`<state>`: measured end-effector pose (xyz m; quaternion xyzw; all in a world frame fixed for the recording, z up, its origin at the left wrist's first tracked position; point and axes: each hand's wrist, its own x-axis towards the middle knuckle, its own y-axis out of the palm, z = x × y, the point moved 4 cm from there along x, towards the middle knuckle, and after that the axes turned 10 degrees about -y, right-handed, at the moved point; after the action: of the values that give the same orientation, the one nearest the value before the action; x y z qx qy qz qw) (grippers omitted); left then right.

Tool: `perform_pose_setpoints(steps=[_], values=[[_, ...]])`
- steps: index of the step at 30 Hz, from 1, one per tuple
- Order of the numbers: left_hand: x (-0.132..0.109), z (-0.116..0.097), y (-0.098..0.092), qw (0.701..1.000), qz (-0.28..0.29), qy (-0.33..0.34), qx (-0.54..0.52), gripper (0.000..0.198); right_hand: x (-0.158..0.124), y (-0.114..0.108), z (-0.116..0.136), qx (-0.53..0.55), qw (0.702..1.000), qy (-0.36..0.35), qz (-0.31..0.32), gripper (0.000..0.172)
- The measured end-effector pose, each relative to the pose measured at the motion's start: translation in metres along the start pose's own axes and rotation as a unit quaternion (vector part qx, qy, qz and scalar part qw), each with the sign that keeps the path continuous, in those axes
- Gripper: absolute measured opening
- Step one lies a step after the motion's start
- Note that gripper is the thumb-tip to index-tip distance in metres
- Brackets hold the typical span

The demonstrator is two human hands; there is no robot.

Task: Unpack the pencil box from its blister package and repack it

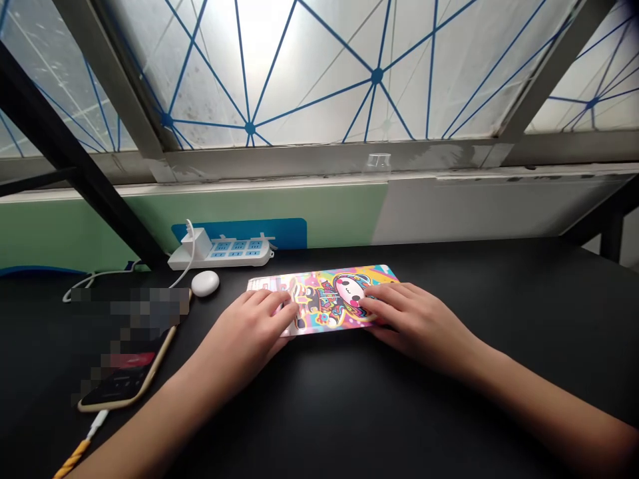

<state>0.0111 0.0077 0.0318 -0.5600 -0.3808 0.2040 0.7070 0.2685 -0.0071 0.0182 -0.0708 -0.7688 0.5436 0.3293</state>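
A flat, rectangular cartoon-printed item (327, 299), perhaps a card or a thin case, is at the middle of the black table. It bears a bright figure with a white face on pink, yellow and blue. My left hand (259, 319) grips its left end, fingers on top and the thumb low at the near edge. At the right end, my right hand (409, 313) has its fingers over the top face and its thumb at the near edge. The fingers cover parts of the print. Whether its underside touches the table I cannot tell.
A phone (134, 366) with a cable plugged in lies at the left. Behind it are a white rounded case (205, 284) and a white power strip (224, 253) with a charger (198, 243). A black slanted post (74, 153) stands at the left, before the window.
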Motion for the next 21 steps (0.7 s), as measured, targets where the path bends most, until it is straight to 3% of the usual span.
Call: perform_pose_setpoints(steps=[3,8,13,18,21], values=[[0.0,-0.001,-0.001,0.999,0.033,-0.005,0.003,0.037,0.001,0.002,-0.002,0.028,1.0,0.006,0.001,0.028],[-0.003,0.019,0.0,0.995,0.018,-0.088,0.053,0.066,-0.003,0.01,-0.009,0.069,0.997,0.027,0.03,0.051],[-0.006,0.054,0.003,0.972,0.07,-0.196,0.108,0.054,-0.01,0.014,-0.015,0.099,0.99,0.045,0.088,0.066],[-0.002,0.057,0.009,0.964,0.055,-0.256,-0.053,0.053,-0.02,0.013,-0.025,0.118,0.984,0.069,0.118,0.069],[0.001,0.049,0.02,0.923,0.049,-0.302,-0.234,0.061,-0.023,0.013,-0.027,0.086,0.988,0.084,0.095,0.071]])
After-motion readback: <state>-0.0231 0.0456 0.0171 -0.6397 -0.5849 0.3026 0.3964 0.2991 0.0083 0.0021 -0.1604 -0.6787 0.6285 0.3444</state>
